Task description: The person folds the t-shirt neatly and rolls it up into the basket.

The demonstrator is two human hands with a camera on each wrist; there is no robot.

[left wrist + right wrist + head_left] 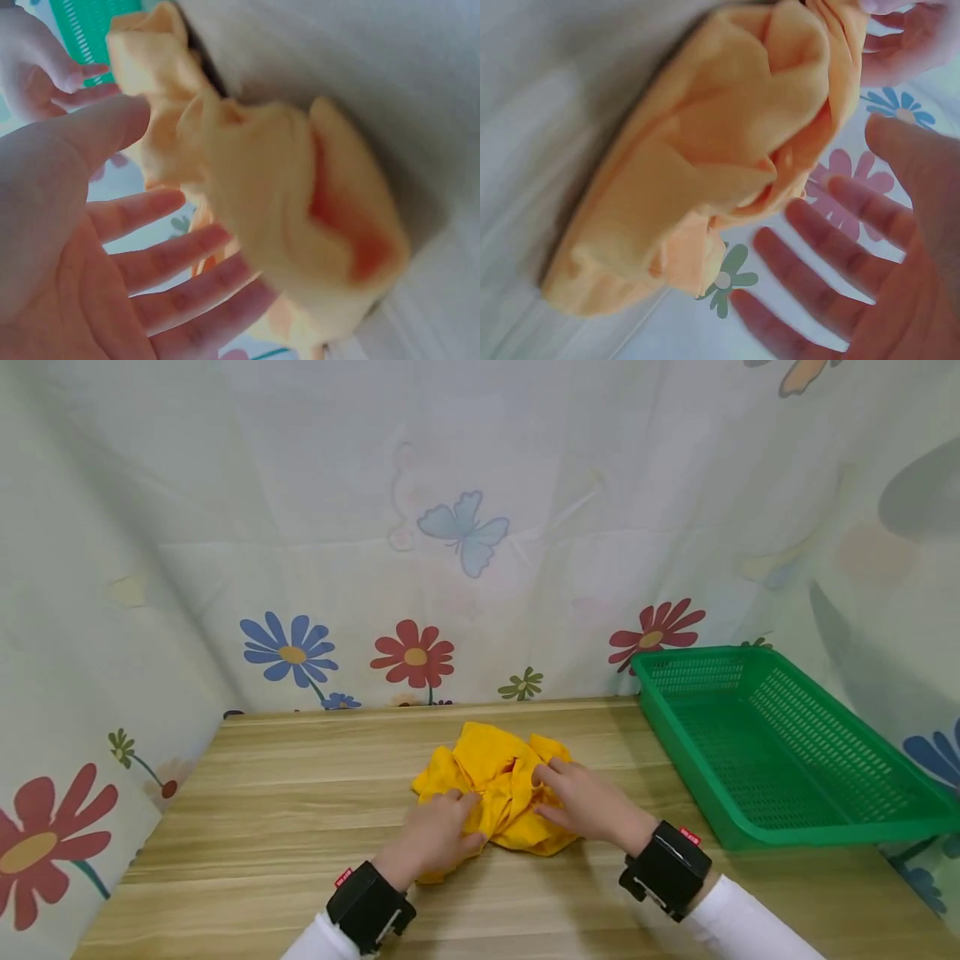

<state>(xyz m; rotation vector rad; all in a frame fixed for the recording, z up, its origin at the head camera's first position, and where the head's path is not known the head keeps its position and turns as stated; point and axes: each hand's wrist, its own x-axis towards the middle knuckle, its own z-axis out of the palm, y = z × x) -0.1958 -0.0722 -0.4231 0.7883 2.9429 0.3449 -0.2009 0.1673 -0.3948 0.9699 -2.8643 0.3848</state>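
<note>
A crumpled yellow cloth (491, 760) lies bunched in the middle of the wooden table. My left hand (437, 835) is over its near left side, and my right hand (588, 802) is at its right side. In the left wrist view the left hand (150, 247) has its fingers spread and nearly straight beside the cloth (262, 180). The right wrist view shows the right hand (855, 255) with fingers apart, close to the cloth (682, 165) and not curled round it. Whether any fingertips touch the fabric is hard to tell.
A green plastic basket (787, 760) with perforated walls stands at the table's right side. Behind the wooden table (300, 793) hangs a pale curtain (337, 527) printed with flowers and butterflies. A black camera band (667, 868) sits on each wrist.
</note>
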